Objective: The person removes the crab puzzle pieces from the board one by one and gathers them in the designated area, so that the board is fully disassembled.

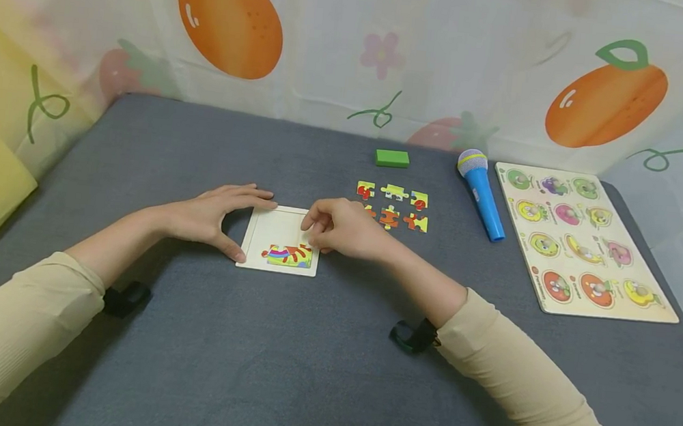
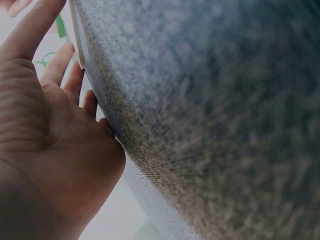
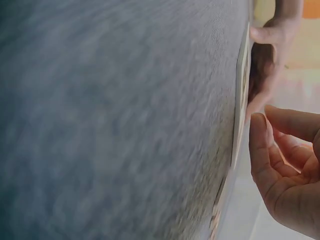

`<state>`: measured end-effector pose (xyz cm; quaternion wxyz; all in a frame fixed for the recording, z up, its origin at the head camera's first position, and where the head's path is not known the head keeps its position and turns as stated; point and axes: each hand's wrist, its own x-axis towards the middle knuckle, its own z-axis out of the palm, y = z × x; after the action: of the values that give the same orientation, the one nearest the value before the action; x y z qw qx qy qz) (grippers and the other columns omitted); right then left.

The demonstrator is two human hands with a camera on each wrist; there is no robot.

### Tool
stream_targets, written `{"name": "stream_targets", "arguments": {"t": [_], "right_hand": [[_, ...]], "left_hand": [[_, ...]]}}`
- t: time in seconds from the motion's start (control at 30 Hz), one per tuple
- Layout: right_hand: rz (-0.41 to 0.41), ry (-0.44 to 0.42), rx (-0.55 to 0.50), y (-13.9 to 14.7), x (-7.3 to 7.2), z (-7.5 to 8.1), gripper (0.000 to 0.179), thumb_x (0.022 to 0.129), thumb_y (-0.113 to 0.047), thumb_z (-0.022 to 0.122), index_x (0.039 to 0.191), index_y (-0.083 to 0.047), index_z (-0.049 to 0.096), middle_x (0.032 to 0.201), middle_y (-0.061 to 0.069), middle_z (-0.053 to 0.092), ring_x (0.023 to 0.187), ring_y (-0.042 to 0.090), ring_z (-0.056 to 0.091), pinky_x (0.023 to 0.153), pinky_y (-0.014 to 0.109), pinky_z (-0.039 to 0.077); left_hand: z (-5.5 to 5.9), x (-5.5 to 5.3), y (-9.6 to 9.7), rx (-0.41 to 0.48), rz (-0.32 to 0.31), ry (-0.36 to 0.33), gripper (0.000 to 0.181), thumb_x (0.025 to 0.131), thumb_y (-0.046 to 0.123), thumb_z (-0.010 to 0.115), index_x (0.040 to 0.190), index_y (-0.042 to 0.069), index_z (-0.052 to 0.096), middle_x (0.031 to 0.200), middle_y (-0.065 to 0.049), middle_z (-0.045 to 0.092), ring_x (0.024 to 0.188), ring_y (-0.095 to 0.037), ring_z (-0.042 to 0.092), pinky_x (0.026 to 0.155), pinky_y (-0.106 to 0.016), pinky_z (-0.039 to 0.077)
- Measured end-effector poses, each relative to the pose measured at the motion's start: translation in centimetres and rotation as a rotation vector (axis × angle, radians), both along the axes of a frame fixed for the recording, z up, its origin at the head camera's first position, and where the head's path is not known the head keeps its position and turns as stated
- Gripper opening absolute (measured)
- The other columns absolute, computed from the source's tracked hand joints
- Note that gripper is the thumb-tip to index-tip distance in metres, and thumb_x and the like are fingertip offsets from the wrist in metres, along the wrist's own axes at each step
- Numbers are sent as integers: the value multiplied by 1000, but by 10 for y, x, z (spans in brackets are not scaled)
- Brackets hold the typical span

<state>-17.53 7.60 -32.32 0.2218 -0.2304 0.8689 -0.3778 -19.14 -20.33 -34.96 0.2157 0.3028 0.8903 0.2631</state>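
Observation:
A pale puzzle tray (image 1: 272,223) lies flat in front of me, with colourful joined pieces (image 1: 289,256) along its near right side. My left hand (image 1: 208,217) rests at the tray's left side, thumb at the near left corner and straight fingers at the far edge. In the left wrist view, its fingers (image 2: 55,67) reach out beside the tray edge. Over the tray's right side, my right hand (image 1: 349,231) has thumb and index fingertips brought together. The right wrist view shows these fingertips (image 3: 258,122) just above the tray; I cannot tell whether they hold a piece.
Several loose puzzle pieces (image 1: 389,216) lie right of the tray, one partly behind my right hand. Beyond them is a green block (image 1: 392,158). Farther right are a blue toy microphone (image 1: 484,196) and a fruit board (image 1: 588,243). A printed curtain (image 1: 333,47) borders the table.

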Motion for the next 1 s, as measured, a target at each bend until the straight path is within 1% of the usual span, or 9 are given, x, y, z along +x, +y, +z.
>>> {"name": "stream_targets", "arguments": {"t": [0.13,0.3,0.43,0.57,0.73,1.0], "right_hand": [[43,35,10,-6,1,-1,17,86,-5,70,103,-8,69,84,2,66,71,11,61,62,19,46],[88,59,23,-14,3,-1,23,82,-4,74,104,-8,69,89,2,64,75,10,60,67,18,46],[102,59,27,-19,6,0,28,78,-2,76,105,-8,69,91,2,62,73,8,60,69,17,47],[110,77,50,-23,7,-1,31,76,-3,80,104,-9,69,91,3,62,73,7,61,71,17,46],[137,97,75,-27,9,-2,30,77,-2,79,104,-9,70,93,4,65,73,8,61,70,16,45],[166,104,93,-29,8,-5,29,76,1,77,103,-7,70,94,5,64,73,7,60,66,14,45]], "left_hand": [[0,0,0,2,-3,1,95,70,44,87,150,25,41,165,-4,24,156,-37,6,116,-71,7],[0,1,0,9,6,-3,94,70,43,88,150,26,41,165,-3,24,156,-36,5,116,-71,7],[-1,2,-1,15,15,1,95,69,41,88,150,28,41,166,-1,24,156,-35,5,116,-71,6],[-1,1,-1,16,4,5,94,69,42,88,150,27,41,165,-2,25,156,-36,5,116,-71,7],[-2,1,-1,16,-8,6,94,70,43,87,150,25,41,165,-3,25,156,-38,6,116,-72,7],[-2,1,-1,19,4,11,94,69,41,88,150,25,42,165,-2,26,156,-37,6,117,-71,7]]}}
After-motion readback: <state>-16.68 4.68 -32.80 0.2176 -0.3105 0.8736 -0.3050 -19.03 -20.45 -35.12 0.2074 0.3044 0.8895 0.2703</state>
